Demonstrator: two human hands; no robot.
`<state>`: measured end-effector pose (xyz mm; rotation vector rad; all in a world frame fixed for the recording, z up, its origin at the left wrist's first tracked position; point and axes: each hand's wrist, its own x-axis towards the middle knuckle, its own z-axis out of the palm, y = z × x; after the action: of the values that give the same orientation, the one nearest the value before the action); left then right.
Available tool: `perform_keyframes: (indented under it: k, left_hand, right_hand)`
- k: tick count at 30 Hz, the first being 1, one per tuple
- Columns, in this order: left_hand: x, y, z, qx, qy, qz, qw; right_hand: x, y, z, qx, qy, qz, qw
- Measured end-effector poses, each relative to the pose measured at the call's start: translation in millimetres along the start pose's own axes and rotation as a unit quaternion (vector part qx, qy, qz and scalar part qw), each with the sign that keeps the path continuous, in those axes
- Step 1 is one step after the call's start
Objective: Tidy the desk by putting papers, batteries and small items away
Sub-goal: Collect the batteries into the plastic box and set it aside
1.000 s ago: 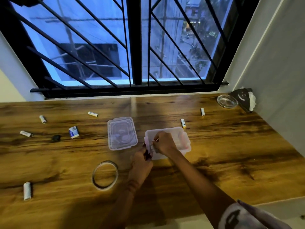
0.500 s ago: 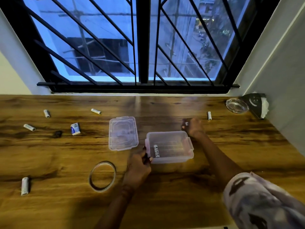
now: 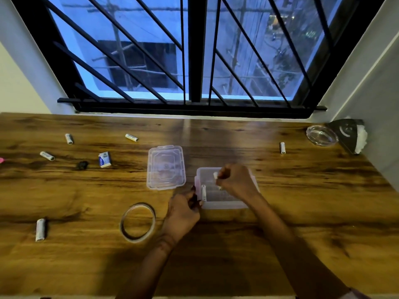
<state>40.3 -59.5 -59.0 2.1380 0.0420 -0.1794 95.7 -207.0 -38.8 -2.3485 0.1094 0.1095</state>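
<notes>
Desk (image 3: 302, 212): right hand (image 3: 236, 180) returns over box (image 3: 222, 205), fingers curled on battery (image 3: 215, 175). Left hand (image 3: 183, 210) pinches box edge. Second battery nearly stowed.

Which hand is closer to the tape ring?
Left. The left hand grips the box just right of the tape ring; the right hand holds a battery over the box, farther right.

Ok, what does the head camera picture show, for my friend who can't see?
A person's right hand holds a battery over a clear plastic box that the left hand holds; its lid, loose batteries and a tape ring lie on the wooden desk.
</notes>
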Motion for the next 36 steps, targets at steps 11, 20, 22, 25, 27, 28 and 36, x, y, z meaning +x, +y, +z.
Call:
perform_keyframes:
  k: [11, 20, 22, 25, 27, 28, 36]
  left_hand:
    - [0, -2, -1, -0.005, 0.007, 0.005, 1.0]
    - [1, -4, -2, 0.004, -0.006, -0.013, 1.0]
    - [2, -5, -1, 0.015, -0.005, -0.025, 1.0]
    - [4, -6, 0, 0.017, 0.003, -0.042, 0.999]
    - [4, -5, 1, 0.026, 0.007, -0.054, 0.998]
    - [3, -5, 1, 0.03, 0.009, -0.058, 0.998]
    - [-2, 2, 2, -0.017, 0.024, -0.075, 0.997]
  right_hand:
    - [12, 3, -2, 0.031, 0.099, -0.002, 0.995]
    - [113, 105, -78, -0.154, 0.163, 0.116, 0.968]
    - [129, 129, -85, -0.226, 0.117, 0.14, 0.957]
    - [136, 142, -91, -0.255, 0.082, 0.149, 0.952]
    - [130, 138, -94, -0.257, 0.079, 0.131, 0.954]
    - [127, 137, -94, -0.252, 0.088, 0.126, 0.956]
    - [76, 104, -78, -0.142, 0.196, 0.13, 0.961]
